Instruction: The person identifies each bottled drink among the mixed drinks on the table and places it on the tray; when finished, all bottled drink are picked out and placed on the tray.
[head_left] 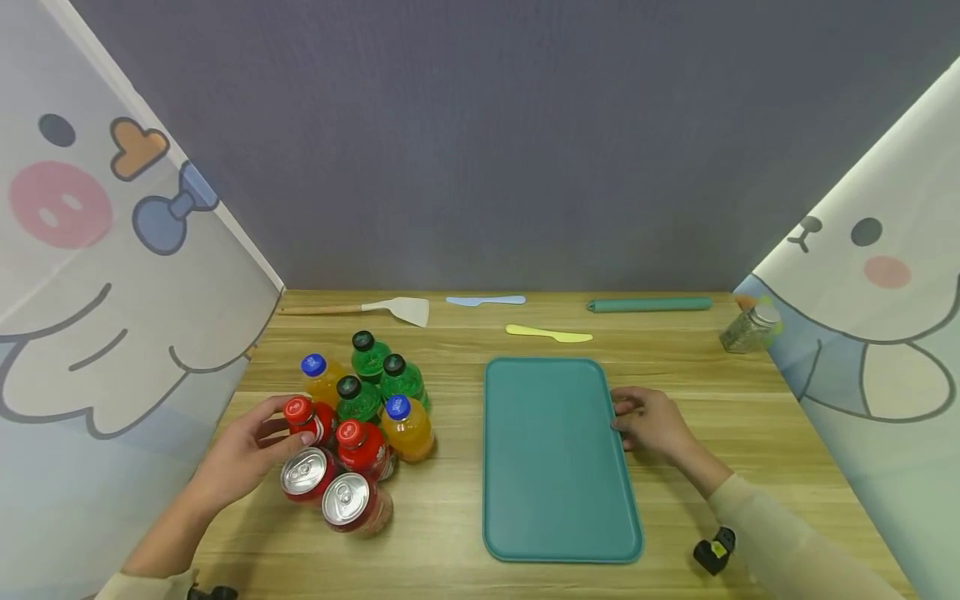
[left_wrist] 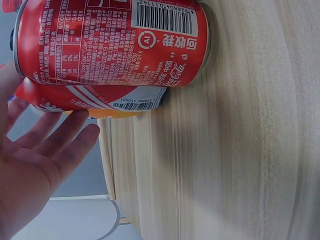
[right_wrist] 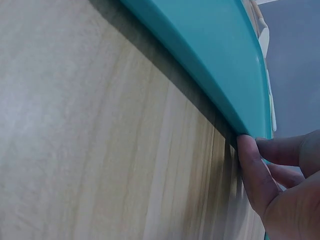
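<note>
My left hand (head_left: 242,457) is at a red-capped cola bottle (head_left: 324,423), thumb in front of its upper part and fingers behind. In the left wrist view, some fingertips (left_wrist: 89,134) reach past the bottle's red label (left_wrist: 75,96), and a cola can (left_wrist: 112,42) partly hides the grip. My right hand (head_left: 652,421) holds the right rim of a teal tray (head_left: 558,458). The right wrist view has the thumb and a finger (right_wrist: 280,150) pinching at the tray's edge (right_wrist: 220,100). The tray lies flat on the table.
Close around the held bottle stand another cola bottle (head_left: 363,454), two cola cans (head_left: 360,512), green bottles (head_left: 405,379) and orange drinks (head_left: 408,433). Farther back lie a spatula (head_left: 408,310), a blue knife (head_left: 486,300), a yellow knife (head_left: 547,333), a green rod (head_left: 648,305) and a jar (head_left: 750,327).
</note>
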